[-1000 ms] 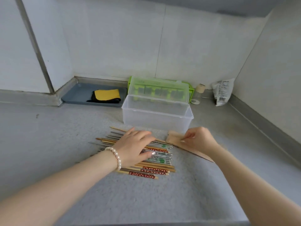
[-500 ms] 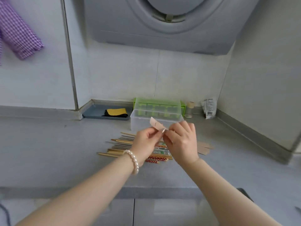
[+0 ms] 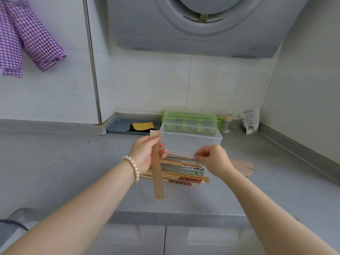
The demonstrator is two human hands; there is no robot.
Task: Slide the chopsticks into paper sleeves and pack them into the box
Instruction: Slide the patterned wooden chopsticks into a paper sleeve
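So the left hand (image 3: pixel 145 153) has its grip pinched on a brown paper sleeve (image 3: pixel 157 168) near the top end, holding it up in the air so it hangs pretty much straight down in front of the pile. There's a pearl bracelet (image 3: pixel 132 167) on that wrist.

The right hand (image 3: pixel 211 159) is just above the right end of the chopsticks (image 3: pixel 184 170), fingers curled in, but it's blurry and I honestly can't tell if its grip has anything in it.

The chopsticks are in a loose heap on the grey bench (image 3: pixel 73 172), a mix of plain wood, metal-looking ones and some with red dotted or green ends. More flat brown sleeves (image 3: pixel 244 167) lie on the bench just right of the heap, partly behind the right arm.

The clear plastic box (image 3: pixel 191 142) sits right behind the pile, lid off, and a green-tinted container (image 3: pixel 190 122) is just behind it.

Further back: a grey tray (image 3: pixel 119 126) with a yellow and black cloth (image 3: pixel 142 126) in the corner, a small jar (image 3: pixel 227 122), a white packet (image 3: pixel 250 120), and a purple checked cloth (image 3: pixel 27 37) hanging on the wall top left.
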